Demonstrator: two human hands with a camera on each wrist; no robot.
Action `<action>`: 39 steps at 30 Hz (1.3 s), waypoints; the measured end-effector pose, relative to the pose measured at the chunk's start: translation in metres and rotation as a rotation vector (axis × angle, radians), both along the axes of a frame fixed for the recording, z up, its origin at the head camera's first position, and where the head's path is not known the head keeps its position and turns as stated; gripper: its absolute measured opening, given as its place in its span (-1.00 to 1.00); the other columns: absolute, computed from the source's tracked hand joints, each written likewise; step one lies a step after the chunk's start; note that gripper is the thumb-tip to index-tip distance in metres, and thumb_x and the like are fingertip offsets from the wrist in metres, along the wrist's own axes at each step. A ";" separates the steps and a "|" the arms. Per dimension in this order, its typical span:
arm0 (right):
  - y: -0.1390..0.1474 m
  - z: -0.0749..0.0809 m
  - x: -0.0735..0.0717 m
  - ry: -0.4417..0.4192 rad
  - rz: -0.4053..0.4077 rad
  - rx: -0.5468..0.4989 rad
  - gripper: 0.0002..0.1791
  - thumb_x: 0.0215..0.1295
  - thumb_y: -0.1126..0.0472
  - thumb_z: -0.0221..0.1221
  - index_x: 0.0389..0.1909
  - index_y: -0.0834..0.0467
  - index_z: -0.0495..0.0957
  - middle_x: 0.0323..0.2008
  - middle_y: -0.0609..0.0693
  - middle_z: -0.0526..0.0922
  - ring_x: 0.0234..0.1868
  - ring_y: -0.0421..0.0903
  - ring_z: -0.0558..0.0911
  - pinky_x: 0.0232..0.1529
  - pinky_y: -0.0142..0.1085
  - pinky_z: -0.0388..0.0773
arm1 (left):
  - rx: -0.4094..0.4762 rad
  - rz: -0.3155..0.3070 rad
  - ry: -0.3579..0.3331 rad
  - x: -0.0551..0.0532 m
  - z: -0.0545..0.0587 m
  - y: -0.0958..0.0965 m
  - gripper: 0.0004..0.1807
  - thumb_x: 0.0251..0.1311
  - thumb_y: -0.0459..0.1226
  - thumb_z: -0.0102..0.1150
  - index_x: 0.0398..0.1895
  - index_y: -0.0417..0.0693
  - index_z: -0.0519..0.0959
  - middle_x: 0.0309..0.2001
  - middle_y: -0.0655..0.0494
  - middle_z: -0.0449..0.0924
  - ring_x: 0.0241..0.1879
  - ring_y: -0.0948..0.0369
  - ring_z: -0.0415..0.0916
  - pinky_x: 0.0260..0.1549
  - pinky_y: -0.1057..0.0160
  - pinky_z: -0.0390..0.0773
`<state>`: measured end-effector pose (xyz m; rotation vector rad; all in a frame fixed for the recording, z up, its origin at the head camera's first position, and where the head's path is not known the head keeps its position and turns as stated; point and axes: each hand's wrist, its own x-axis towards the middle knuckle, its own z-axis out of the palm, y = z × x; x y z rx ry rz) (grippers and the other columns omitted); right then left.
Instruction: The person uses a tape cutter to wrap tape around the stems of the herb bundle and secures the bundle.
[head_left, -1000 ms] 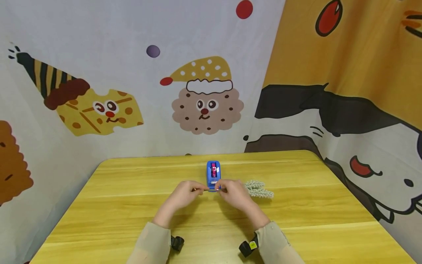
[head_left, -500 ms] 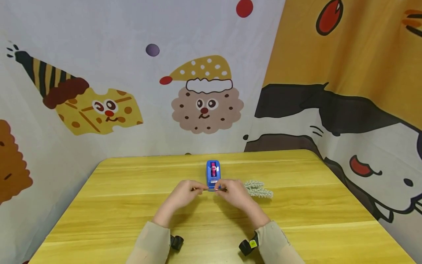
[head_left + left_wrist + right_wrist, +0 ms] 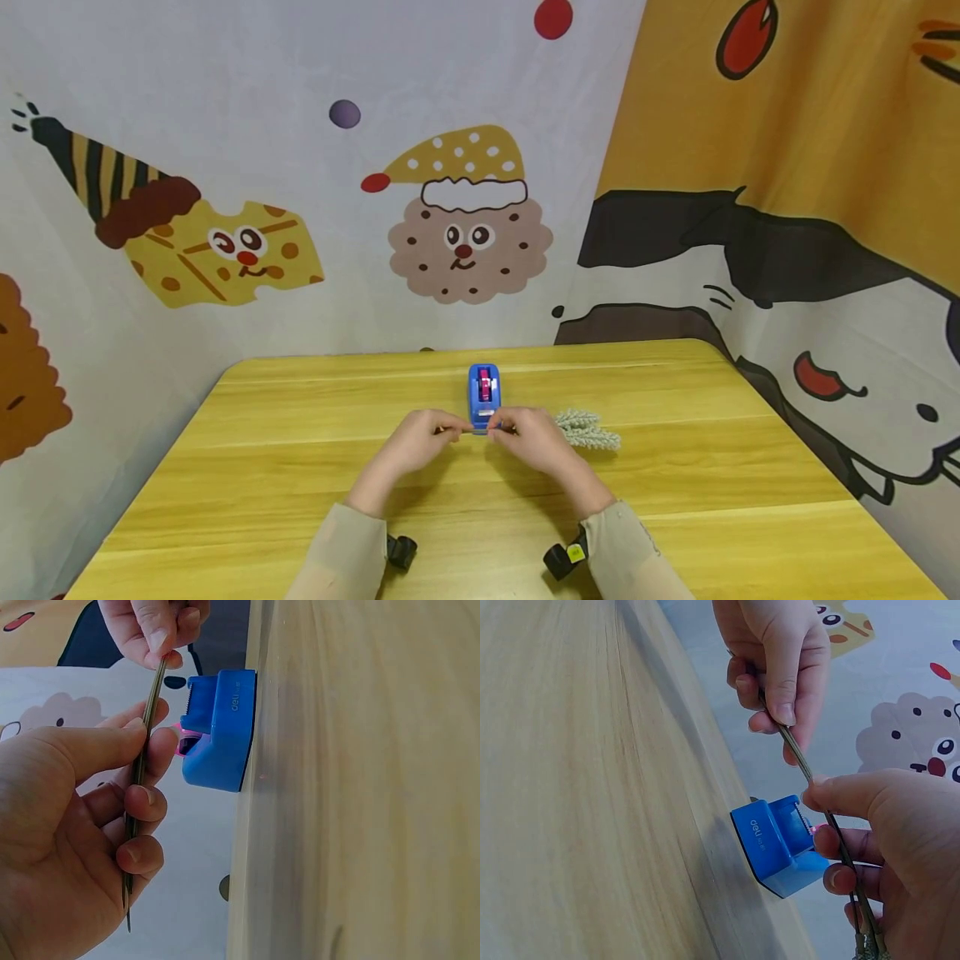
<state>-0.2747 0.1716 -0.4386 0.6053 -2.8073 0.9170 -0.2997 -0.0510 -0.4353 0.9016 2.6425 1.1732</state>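
Observation:
A bundle of thin, dark stems (image 3: 152,705) runs between the two hands, and its pale green, bumpy plant heads (image 3: 588,432) stick out past the right hand. With thumb and fingers, my left hand (image 3: 423,437) grips the stem ends; its other fingers curl round them in the left wrist view. My right hand (image 3: 531,437) pinches the same stems (image 3: 799,754) closer to the heads. Just beyond the fingertips stands a blue tape dispenser (image 3: 484,404) holding a pink roll (image 3: 485,384). Neither hand appears to touch the dispenser. The hands partly hide the stems in the head view.
The yellow wood-grain table (image 3: 285,483) reaches back to a cloth backdrop (image 3: 300,50) printed with cartoon figures. Small black wrist cameras, one of them the left camera (image 3: 402,552), sit at the beige sleeves (image 3: 348,542).

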 end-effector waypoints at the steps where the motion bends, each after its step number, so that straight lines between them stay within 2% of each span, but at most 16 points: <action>1: 0.000 0.000 0.000 0.000 0.001 -0.001 -0.93 0.34 0.17 0.21 -0.33 0.00 0.65 -0.52 -0.20 0.57 -0.60 -0.28 0.38 -0.57 -0.37 0.38 | 0.003 -0.001 -0.001 0.000 0.000 0.000 -0.75 0.37 -0.37 0.06 -0.01 -0.07 0.68 -0.24 0.02 0.66 -0.65 0.29 0.19 -0.65 0.33 0.30; 6: 0.001 -0.001 -0.001 0.010 0.005 0.003 -0.88 0.38 0.15 0.17 -0.31 0.02 0.67 -0.56 -0.21 0.51 -0.62 -0.28 0.30 -0.57 -0.37 0.32 | 0.003 0.002 -0.001 0.001 0.001 0.000 -0.74 0.37 -0.37 0.05 -0.01 -0.08 0.68 -0.19 -0.01 0.67 -0.64 0.29 0.19 -0.62 0.32 0.32; 10: 0.001 -0.001 -0.001 0.006 -0.007 -0.005 -0.88 0.38 0.15 0.16 -0.30 0.00 0.67 -0.56 -0.24 0.48 -0.62 -0.29 0.29 -0.57 -0.38 0.31 | -0.001 0.007 0.008 0.001 0.001 0.001 -0.74 0.36 -0.38 0.06 -0.02 -0.07 0.69 -0.16 -0.02 0.67 -0.60 0.28 0.27 -0.56 0.30 0.39; 17: 0.000 -0.003 -0.001 0.024 -0.033 -0.015 -0.90 0.36 0.18 0.19 -0.15 -0.02 0.56 -0.63 -0.11 0.41 -0.72 -0.30 0.19 -0.67 -0.42 0.18 | -0.004 0.007 0.021 0.002 0.001 0.000 -0.74 0.36 -0.38 0.06 -0.02 -0.05 0.69 -0.16 -0.02 0.67 -0.53 0.27 0.36 -0.50 0.27 0.44; 21: 0.000 -0.004 -0.001 0.046 -0.032 -0.015 -0.93 0.35 0.19 0.20 -0.22 -0.04 0.53 -0.65 -0.15 0.38 -0.72 -0.31 0.19 -0.67 -0.43 0.17 | -0.005 0.007 0.026 0.002 0.001 0.001 -0.74 0.36 -0.38 0.06 -0.02 -0.05 0.69 -0.17 -0.02 0.68 -0.56 0.28 0.32 -0.53 0.29 0.42; 27: 0.001 -0.004 -0.001 0.059 -0.027 -0.007 -0.97 0.37 0.17 0.18 -0.26 -0.01 0.59 -0.70 -0.21 0.31 -0.73 -0.32 0.19 -0.70 -0.43 0.18 | -0.007 0.007 0.023 0.001 0.001 0.001 -0.74 0.37 -0.38 0.06 -0.02 -0.05 0.69 -0.18 -0.01 0.68 -0.59 0.29 0.28 -0.56 0.31 0.39; 32: 0.001 -0.003 -0.001 0.052 -0.017 0.002 -0.93 0.36 0.19 0.19 -0.27 0.01 0.64 -0.68 -0.21 0.37 -0.71 -0.31 0.21 -0.68 -0.42 0.23 | -0.007 0.007 0.006 0.003 0.001 0.001 -0.74 0.37 -0.36 0.06 0.00 -0.04 0.68 -0.15 -0.01 0.68 -0.59 0.29 0.29 -0.55 0.30 0.42; 39: 0.001 0.000 -0.001 0.022 0.018 0.006 -0.87 0.37 0.19 0.18 -0.25 0.12 0.69 -0.50 -0.13 0.60 -0.63 -0.29 0.33 -0.58 -0.39 0.36 | -0.003 -0.002 0.023 0.002 -0.001 0.001 -0.75 0.35 -0.39 0.06 -0.02 -0.09 0.69 -0.14 -0.03 0.68 -0.56 0.28 0.34 -0.50 0.29 0.46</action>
